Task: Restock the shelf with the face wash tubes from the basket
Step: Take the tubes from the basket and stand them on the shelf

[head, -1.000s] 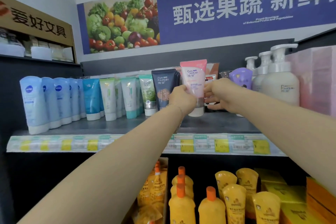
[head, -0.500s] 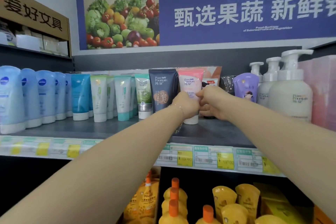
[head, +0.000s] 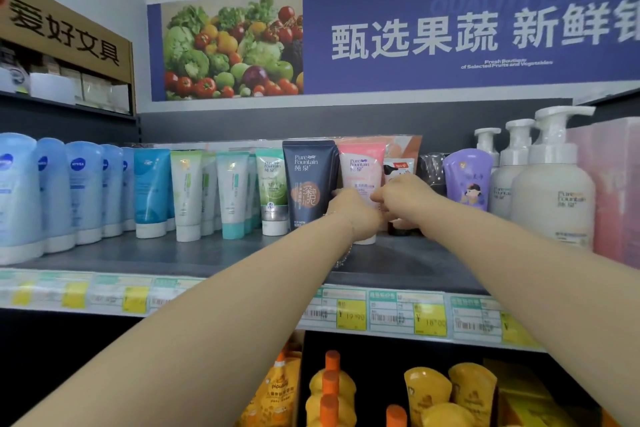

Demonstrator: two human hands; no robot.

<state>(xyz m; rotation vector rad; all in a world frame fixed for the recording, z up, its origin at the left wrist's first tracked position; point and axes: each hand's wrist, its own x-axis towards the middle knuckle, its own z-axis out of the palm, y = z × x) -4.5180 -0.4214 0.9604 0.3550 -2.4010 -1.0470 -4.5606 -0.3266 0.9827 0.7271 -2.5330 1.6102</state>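
Note:
A pink face wash tube (head: 362,166) stands cap-down on the grey shelf (head: 173,253), just right of a dark navy tube (head: 309,180). My left hand (head: 353,211) grips the pink tube's lower left side with curled fingers. My right hand (head: 405,196) holds its right side, fingers curled in front of it. The tube's lower part is hidden behind both hands. The basket is out of view.
Left of the navy tube stands a row of green, teal and blue tubes (head: 187,194). A purple pouch (head: 467,180) and white pump bottles (head: 550,194) stand to the right. Price tags (head: 405,315) line the shelf edge; orange pouches (head: 332,392) fill the shelf below.
The pink tube has come down and gone back from a raised, forward position to stand on the shelf beside the navy tube. Both hands stayed on it.

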